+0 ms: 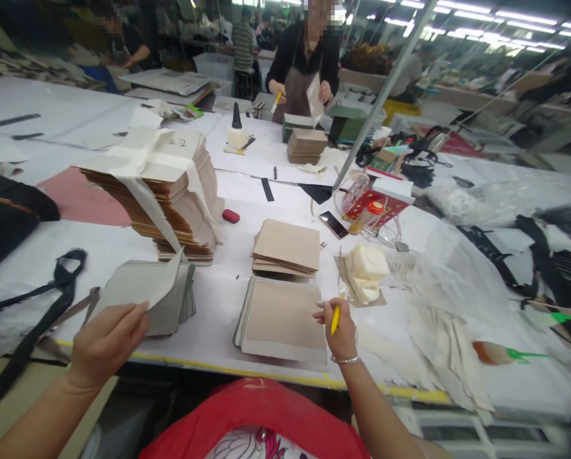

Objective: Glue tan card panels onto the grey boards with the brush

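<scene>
At the left, my left hand point(111, 341) pinches the edge of a thin grey-green sheet point(164, 287), lifted at an angle over a stack of similar sheets point(132, 280). My right hand point(340, 328) is closed around a slim yellow-handled tool point(335, 320), whose working end I cannot make out. That hand is over the right edge of a stack topped with a beige panel point(285, 319). Just behind this lies another pile of beige panels point(288, 245). A cream-coloured block or tub point(366, 264) sits on a scrap beyond my right hand.
A tall taped bundle of panels point(171, 185) stands at the back left. A phone point(333, 224), a red box point(378, 201) and a small red case point(231, 216) lie farther back. Fabric scraps point(450, 357) cover the right. Across the table stands a co-worker point(304, 70) holding a panel and a yellow-handled tool.
</scene>
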`<act>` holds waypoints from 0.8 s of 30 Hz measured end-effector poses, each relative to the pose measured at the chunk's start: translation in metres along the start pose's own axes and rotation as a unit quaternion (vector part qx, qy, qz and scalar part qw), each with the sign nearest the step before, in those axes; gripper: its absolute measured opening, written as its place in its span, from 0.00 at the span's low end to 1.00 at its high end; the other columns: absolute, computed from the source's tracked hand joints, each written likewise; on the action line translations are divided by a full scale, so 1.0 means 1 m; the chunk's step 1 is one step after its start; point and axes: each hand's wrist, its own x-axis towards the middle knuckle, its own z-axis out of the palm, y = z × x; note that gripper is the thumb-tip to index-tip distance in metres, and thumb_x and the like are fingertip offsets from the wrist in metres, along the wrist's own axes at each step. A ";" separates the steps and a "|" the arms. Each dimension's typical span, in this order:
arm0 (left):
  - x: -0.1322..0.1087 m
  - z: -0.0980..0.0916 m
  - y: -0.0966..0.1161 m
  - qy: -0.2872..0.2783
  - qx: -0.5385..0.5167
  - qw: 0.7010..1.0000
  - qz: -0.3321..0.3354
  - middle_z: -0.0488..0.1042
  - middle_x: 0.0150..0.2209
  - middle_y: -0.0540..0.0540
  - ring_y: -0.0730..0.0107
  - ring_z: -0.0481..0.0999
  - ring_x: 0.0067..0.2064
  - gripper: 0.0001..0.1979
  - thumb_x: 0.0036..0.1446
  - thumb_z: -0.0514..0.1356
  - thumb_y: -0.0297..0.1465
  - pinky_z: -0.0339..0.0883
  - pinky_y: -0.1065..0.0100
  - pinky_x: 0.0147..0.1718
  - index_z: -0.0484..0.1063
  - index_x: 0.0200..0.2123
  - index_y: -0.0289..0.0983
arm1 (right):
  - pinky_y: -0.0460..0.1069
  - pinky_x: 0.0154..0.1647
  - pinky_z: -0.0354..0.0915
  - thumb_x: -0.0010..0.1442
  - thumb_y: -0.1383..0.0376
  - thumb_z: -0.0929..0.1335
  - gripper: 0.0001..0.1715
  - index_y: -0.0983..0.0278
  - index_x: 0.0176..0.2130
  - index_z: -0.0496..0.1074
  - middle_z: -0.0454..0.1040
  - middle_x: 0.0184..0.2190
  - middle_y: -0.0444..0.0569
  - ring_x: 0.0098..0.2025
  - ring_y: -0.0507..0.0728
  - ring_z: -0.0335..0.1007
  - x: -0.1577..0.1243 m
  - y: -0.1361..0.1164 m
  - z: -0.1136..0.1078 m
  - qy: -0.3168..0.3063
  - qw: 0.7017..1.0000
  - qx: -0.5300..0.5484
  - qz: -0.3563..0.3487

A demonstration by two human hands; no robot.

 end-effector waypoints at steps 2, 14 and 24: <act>0.028 0.002 0.058 0.038 -0.037 0.995 0.089 0.72 0.36 0.51 0.68 0.71 0.36 0.22 0.52 0.56 0.29 0.68 0.64 0.39 0.61 0.51 0.46 | 0.46 0.24 0.67 0.55 0.49 0.60 0.20 0.61 0.37 0.54 0.70 0.38 0.49 0.27 0.51 0.72 -0.011 -0.010 0.003 -0.054 0.995 0.079 0.035; 0.031 0.119 0.260 -0.258 -0.210 0.883 0.331 0.69 0.42 0.41 0.62 0.64 0.46 0.13 0.58 0.51 0.34 0.56 0.56 0.47 0.65 0.44 0.37 | 0.45 0.25 0.58 0.50 0.63 0.63 0.13 0.62 0.37 0.57 0.63 0.23 0.40 0.22 0.51 0.62 -0.024 0.056 -0.034 -0.076 0.974 -0.213 -0.027; 0.043 0.119 0.213 -0.329 -0.211 0.877 0.280 0.63 0.53 0.41 0.59 0.59 0.54 0.30 0.49 0.57 0.46 0.47 0.57 0.54 0.59 0.52 0.38 | 0.47 0.28 0.62 0.58 0.52 0.58 0.24 0.64 0.48 0.63 0.73 0.32 0.52 0.28 0.55 0.69 0.027 0.016 -0.056 0.024 0.952 -0.277 -0.127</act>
